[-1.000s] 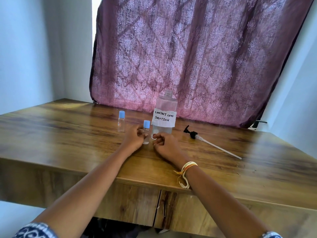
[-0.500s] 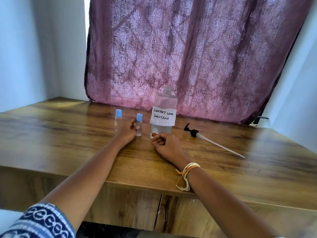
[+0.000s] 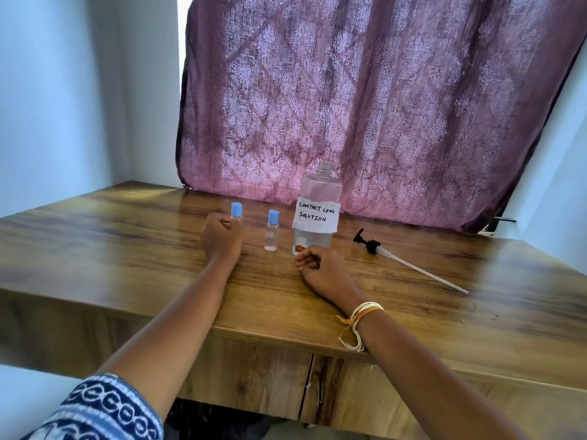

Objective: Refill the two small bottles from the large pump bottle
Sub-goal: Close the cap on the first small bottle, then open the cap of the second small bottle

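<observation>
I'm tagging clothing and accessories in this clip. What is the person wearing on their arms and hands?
Both hands are bare: no gloves or rings show. The left hand leads up a bare forearm to a dark blue sleeve printed with white looped patterns. The right hand has a bundle of white, yellow and orange threads tied round the wrist, with loose ends hanging.

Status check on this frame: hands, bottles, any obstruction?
Left hand grips far-left small bottle. Right hand curled, idle, by large bottle. Both small caps on; second bottle free. Pump off, lying clear.

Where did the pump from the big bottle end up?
The pump lies flat on the table, right of the large bottle, its tube pointing away rightward.
</observation>
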The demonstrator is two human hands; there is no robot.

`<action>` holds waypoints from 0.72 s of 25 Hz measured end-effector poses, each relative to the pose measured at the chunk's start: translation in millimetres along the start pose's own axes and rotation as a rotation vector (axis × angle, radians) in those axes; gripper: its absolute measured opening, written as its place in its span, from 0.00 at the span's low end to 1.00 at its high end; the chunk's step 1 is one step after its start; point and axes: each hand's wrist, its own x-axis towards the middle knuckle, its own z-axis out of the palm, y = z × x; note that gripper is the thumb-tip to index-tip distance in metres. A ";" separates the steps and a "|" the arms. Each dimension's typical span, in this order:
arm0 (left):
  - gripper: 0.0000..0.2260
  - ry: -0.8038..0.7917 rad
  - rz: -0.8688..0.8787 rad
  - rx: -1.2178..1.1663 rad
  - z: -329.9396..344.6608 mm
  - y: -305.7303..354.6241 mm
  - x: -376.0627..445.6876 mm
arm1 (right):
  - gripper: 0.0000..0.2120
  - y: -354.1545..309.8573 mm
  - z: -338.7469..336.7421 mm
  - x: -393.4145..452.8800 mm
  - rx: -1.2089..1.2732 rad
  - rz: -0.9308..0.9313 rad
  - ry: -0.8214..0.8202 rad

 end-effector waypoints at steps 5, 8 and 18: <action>0.21 -0.033 -0.064 0.045 8.1 0.4 11.4 | 0.12 4.5 0.2 3.3 0.015 -0.003 -0.003; 0.28 -0.200 -0.061 0.139 13.6 -6.5 18.0 | 0.12 6.3 -0.2 5.7 0.019 0.003 -0.010; 0.13 -0.254 0.034 0.228 -2.2 -0.9 -1.5 | 0.10 -0.2 -0.8 -0.8 -0.004 0.010 0.013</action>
